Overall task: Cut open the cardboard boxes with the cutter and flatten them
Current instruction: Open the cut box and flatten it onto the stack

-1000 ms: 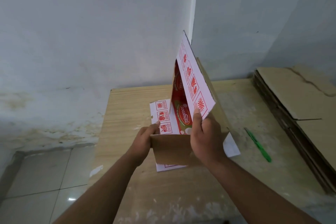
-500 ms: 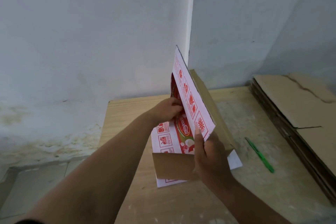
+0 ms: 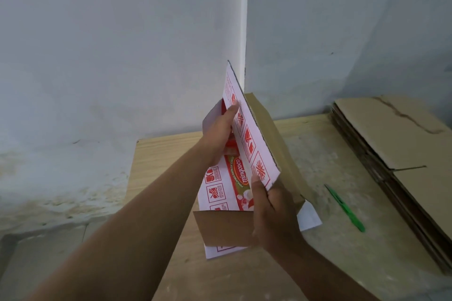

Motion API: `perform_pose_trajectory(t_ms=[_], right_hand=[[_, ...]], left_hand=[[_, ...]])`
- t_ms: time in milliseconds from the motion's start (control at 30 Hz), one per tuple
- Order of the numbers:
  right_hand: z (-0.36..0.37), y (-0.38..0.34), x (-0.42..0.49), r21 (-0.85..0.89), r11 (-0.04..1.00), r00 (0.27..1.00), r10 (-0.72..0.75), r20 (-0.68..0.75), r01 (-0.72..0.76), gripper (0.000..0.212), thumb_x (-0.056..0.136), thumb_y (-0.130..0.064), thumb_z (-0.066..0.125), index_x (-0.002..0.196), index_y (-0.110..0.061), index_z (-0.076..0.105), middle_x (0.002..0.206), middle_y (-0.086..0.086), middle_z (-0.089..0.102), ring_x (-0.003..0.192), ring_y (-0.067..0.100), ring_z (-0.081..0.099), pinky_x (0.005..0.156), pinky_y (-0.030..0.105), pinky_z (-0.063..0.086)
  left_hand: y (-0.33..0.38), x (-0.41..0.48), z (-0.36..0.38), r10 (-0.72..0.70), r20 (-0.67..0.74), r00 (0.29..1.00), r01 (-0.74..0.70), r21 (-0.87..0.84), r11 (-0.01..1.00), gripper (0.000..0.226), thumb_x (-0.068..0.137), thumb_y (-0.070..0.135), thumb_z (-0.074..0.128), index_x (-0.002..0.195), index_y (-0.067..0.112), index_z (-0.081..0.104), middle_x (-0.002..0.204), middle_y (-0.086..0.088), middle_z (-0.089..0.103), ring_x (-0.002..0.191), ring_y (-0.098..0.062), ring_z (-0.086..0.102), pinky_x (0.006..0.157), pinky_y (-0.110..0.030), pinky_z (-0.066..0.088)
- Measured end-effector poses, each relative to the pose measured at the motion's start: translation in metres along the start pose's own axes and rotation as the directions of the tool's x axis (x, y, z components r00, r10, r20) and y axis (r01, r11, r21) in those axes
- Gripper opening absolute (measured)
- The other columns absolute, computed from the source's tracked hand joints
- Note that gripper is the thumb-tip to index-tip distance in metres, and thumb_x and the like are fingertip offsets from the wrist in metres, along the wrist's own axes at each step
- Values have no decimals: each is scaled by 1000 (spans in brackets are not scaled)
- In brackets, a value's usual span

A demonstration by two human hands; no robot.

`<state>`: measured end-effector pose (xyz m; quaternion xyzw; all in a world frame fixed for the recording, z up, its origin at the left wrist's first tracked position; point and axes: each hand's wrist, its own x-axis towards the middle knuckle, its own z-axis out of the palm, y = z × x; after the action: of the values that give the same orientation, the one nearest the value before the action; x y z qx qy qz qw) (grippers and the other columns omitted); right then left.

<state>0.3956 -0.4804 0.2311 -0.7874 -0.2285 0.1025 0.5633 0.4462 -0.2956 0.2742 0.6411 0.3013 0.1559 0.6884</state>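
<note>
A white cardboard box [image 3: 259, 154] with red print stands opened on the wooden table [image 3: 166, 151], its brown inside showing on the right and on a low front flap. My left hand [image 3: 220, 129] reaches up inside it and grips the upper part of a printed panel. My right hand [image 3: 271, 212] holds the lower corner of the tall raised panel, thumb on the printed face. The green cutter [image 3: 344, 208] lies on the table to the right of the box, apart from both hands.
A stack of flattened brown cardboard [image 3: 396, 154] lies along the table's right side. Pale walls meet in a corner just behind the box. The table's left edge drops to a tiled floor [image 3: 44, 252].
My left hand has left the low front flap and moved up and back into the box to the upper panel. My right hand has kept its hold on the raised panel.
</note>
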Motion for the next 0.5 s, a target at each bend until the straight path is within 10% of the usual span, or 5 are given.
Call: perform_pose_trajectory(t_ms=[300,400,500], right_hand=[[-68,-7,26,68,998,899,-38,435,9,54,83,-13,56,131,-38,57,127,-10,64,120,11,61,98,32,54],[-94,4,48,-59,993,989,112,96,-107,38,94,-14,53,129,-18,68,124,-1,69,111,15,63,101,40,51],[-111,26,65,-116,948,954,287,-89,-296,29,93,-17,50,68,-12,64,68,11,59,62,30,50,64,42,44]], left_hand=[[-6,-14,30,-22,-20,1000,19,-160,987,88,60,84,75,120,20,70,98,-4,78,82,-23,78,78,-48,63],[-5,-17,32,-32,-94,995,24,-88,996,92,54,88,67,113,18,71,75,8,66,57,-9,65,60,-26,54],[-9,-15,32,-37,-107,994,24,-122,992,82,62,83,69,106,14,71,76,4,66,61,-14,61,60,-26,49]])
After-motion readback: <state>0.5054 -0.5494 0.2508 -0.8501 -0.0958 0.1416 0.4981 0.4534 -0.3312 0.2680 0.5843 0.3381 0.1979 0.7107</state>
